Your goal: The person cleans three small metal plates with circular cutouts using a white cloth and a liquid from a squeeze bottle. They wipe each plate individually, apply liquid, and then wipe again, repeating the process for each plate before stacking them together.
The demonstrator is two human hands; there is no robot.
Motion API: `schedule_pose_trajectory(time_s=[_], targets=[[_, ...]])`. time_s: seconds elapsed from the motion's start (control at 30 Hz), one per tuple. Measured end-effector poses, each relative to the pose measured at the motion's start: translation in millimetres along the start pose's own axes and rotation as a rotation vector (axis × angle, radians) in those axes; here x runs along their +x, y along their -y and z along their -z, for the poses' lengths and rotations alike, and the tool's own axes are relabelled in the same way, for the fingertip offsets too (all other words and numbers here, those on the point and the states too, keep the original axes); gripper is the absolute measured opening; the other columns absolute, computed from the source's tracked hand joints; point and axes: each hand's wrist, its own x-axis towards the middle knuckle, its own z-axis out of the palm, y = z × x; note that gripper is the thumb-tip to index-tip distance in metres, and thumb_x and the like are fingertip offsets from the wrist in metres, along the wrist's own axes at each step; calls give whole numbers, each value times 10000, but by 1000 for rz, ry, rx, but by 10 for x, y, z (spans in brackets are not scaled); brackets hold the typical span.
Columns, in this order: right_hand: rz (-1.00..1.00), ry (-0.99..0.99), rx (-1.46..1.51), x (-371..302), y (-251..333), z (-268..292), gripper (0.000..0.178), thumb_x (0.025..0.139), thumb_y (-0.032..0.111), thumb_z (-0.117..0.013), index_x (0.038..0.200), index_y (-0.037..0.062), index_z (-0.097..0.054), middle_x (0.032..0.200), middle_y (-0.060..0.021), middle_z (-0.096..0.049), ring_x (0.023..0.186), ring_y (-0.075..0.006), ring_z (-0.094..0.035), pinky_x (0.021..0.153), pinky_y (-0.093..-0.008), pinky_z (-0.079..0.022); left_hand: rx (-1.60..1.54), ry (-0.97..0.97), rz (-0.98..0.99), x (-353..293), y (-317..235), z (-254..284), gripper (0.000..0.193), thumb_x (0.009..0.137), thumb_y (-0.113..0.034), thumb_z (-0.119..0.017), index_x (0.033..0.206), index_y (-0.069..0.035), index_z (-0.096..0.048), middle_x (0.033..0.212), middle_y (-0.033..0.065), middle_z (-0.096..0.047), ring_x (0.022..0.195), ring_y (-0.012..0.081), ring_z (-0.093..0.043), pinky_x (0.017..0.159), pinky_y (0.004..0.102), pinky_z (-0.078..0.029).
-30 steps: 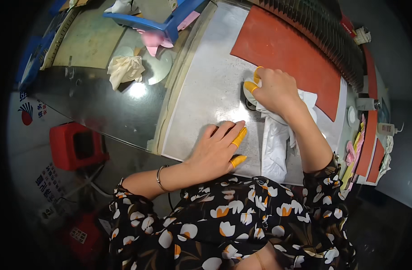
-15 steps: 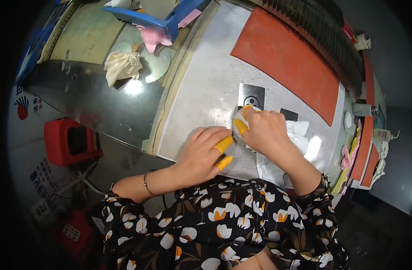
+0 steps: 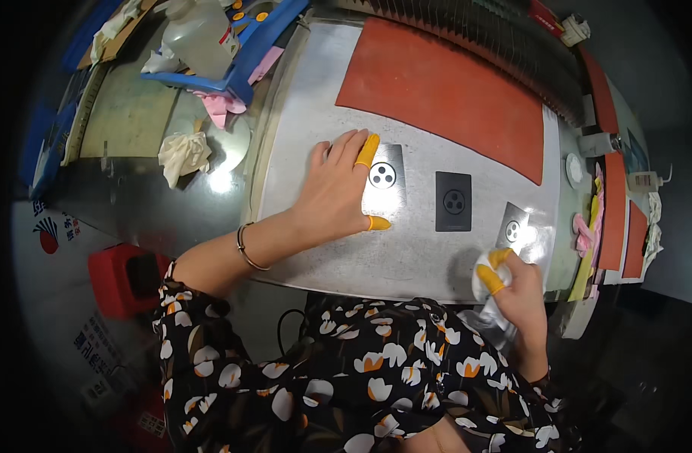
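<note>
A silver plate with a black ring and three dots (image 3: pixel 395 198) lies on the pale work surface (image 3: pixel 301 260). My left hand (image 3: pixel 331 185) is beside its left side, fingers spread, a yellow-capped finger near the top corner and the yellow-capped thumb near the bottom one. To the right lie a dark plate (image 3: pixel 454 215) with the same three-dot mark and another silver plate (image 3: pixel 510 226), tilted a little. Just nearer than that one, my right hand (image 3: pixel 521 294) is closed round a wad of white cloth (image 3: pixel 483 276); its thumb and a finger wear yellow caps.
A large red-brown mat (image 3: pixel 444 90) covers the far part of the surface, with a row of dark upright slats (image 3: pixel 474 45) behind it. At far left are a blue tray (image 3: pixel 236 89) holding a jug (image 3: pixel 199 41), and a crumpled cloth (image 3: pixel 184 157). A red stool (image 3: pixel 108 283) stands below.
My right hand has moved right and toward me with the white cloth. My left hand has gone forward and spread beside the silver plate. The dark plate and second silver plate now show fully.
</note>
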Motion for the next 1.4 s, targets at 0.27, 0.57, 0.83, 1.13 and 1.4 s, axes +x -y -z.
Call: schedule_pose_trajectory(time_s=[0.27, 0.57, 0.83, 1.13, 1.4], targets=[[-186, -616, 251, -352, -1537, 11, 164, 825, 134, -618, 862, -17, -567, 725, -60, -559, 703, -125, -484, 675, -276, -413, -42, 24, 29, 56, -54, -90, 982, 476, -344, -849, 1218, 117, -400, 1201, 255, -377, 1112, 381, -377, 905, 456, -312], [-200, -914, 402, -351, -1904, -209, 138, 856, 111, -579, 863, -22, -540, 771, -43, -532, 736, -124, -465, 698, -263, -396, 23, -276, -50, 1482, -36, 898, 937, 577, -275, -776, 1332, 22, -306, 1092, 222, -495, 999, 367, -503, 855, 375, -419], [-177, -949, 683, -342, -2103, -343, 146, 866, 115, -564, 908, -21, -533, 795, -22, -514, 730, -96, -452, 678, -233, -381, 713, 34, 209, 3649, 1133, 1482, 718, 634, -347, -714, 1196, 27, -467, 1183, 158, -476, 1122, 313, -470, 936, 463, -351], [-283, -947, 792, -484, -2108, -391, 223, 906, 217, -537, 960, 2, -522, 776, 5, -513, 670, -65, -464, 607, -194, -366, 804, 424, 82, 4197, 1250, 1010, 725, 634, -245, -736, 1257, -10, -448, 1264, 100, -446, 1193, 289, -397, 981, 444, -324], [-317, -911, 647, -418, -1869, -251, 237, 874, 222, -550, 908, -11, -527, 817, -27, -510, 751, -105, -459, 699, -242, -379, 731, 465, 3, 4193, 1366, 984, 621, 620, -125, -686, 1183, 44, -487, 1138, 196, -543, 1112, 346, -482, 925, 404, -407]])
